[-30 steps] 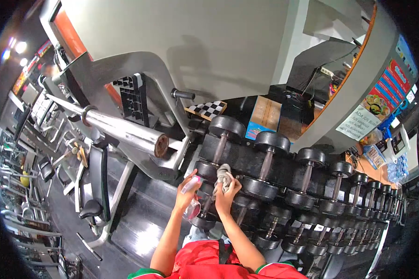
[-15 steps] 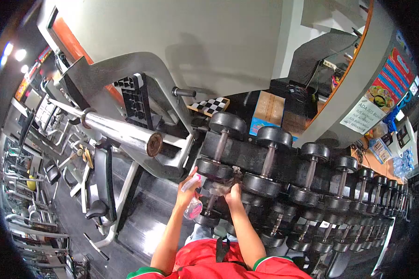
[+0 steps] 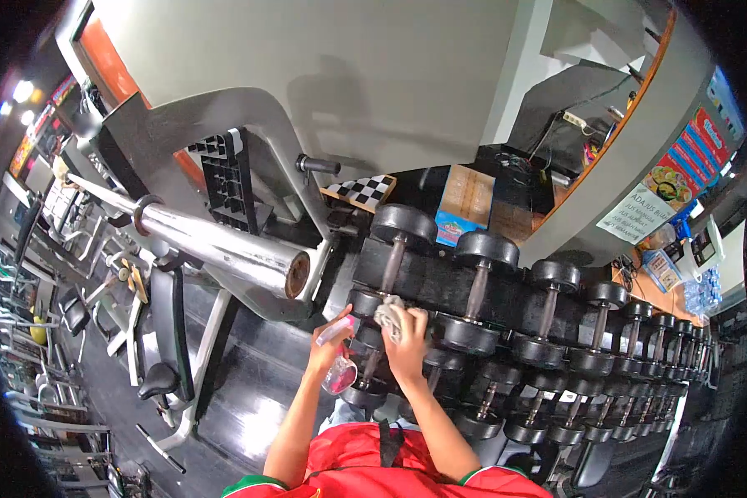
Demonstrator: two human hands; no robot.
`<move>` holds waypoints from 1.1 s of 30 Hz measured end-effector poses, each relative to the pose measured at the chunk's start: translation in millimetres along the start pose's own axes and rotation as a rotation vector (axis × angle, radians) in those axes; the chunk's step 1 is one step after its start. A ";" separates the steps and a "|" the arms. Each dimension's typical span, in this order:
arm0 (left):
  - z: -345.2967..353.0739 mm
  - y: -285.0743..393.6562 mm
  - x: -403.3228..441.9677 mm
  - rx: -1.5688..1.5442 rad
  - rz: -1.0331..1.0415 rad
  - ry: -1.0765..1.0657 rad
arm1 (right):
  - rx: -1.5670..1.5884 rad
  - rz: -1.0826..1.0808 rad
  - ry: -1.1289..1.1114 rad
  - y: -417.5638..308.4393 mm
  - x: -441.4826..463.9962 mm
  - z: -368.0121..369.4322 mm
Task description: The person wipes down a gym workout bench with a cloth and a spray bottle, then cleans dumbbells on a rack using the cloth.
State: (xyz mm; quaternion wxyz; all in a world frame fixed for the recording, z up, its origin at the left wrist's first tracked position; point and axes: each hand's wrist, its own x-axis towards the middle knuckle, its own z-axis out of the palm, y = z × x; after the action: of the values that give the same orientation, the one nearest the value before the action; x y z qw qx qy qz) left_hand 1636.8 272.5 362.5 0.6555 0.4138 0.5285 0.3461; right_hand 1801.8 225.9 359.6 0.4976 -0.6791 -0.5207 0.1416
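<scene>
A clear spray bottle (image 3: 339,375) with a pink label and a pink-and-white head is gripped in my left hand (image 3: 327,346), close to the near end of the leftmost upper dumbbell (image 3: 396,262). My right hand (image 3: 404,342) is closed around a light grey cloth (image 3: 393,318). The cloth lies against that dumbbell's near end, by the handle. Part of the near weight is hidden behind my hands. Below them, a lower-row dumbbell (image 3: 366,392) shows only in part.
More black dumbbells (image 3: 547,319) line the two-tier rack toward the right. At left, a thick metal bar (image 3: 224,249) juts toward me from a bench frame. Behind the rack are a cardboard box (image 3: 466,195) and a checkered board (image 3: 362,191).
My right hand has moved up and left with the cloth, from the weight's right side onto its top near the handle. The left hand keeps the bottle. The view has shifted slightly.
</scene>
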 end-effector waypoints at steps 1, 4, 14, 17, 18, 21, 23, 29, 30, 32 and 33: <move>-2.5 -3.0 1.4 -0.017 0.019 -0.012 | -0.048 -0.079 -0.057 -10.0 10.3 -2.9; -6.2 0.5 2.3 -0.061 0.028 -0.042 | -0.180 -0.106 -0.246 -31.4 33.0 4.6; -34.2 -7.3 2.2 -0.100 0.081 0.017 | -0.301 -0.080 -0.514 -34.2 58.9 -20.9; -45.3 -9.0 0.0 -0.161 0.091 0.027 | -0.303 -0.153 -0.499 -24.4 56.4 -29.8; -47.1 -8.8 -1.5 -0.177 0.091 0.037 | -0.311 -0.156 -0.509 -31.6 57.7 -27.6; -49.3 -4.3 -3.0 -0.138 0.083 0.057 | -0.487 -0.300 -0.576 -52.1 66.0 -11.9; -52.2 -6.5 -1.5 -0.153 0.083 0.056 | -0.551 -0.379 -0.619 -44.5 71.2 13.8; -66.3 -4.3 -0.7 -0.164 0.104 -0.001 | -0.485 -0.033 -0.669 36.8 49.0 140.8; -68.4 -0.1 -2.9 -0.144 0.081 -0.001 | -1.111 -0.692 -0.759 31.0 48.6 153.8; -74.2 4.5 -5.9 -0.142 0.075 -0.009 | -1.693 -1.291 -0.857 26.7 50.2 180.3; -77.3 6.0 -7.2 -0.138 0.073 -0.015 | -1.585 -1.035 -0.924 26.9 51.0 193.6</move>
State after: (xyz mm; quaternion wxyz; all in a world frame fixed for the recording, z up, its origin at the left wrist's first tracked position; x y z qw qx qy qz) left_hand 1559.5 282.3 363.3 0.6734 0.3893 0.4830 0.4020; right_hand 1700.7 372.5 264.1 -0.3362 -0.3849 -0.8298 -0.2240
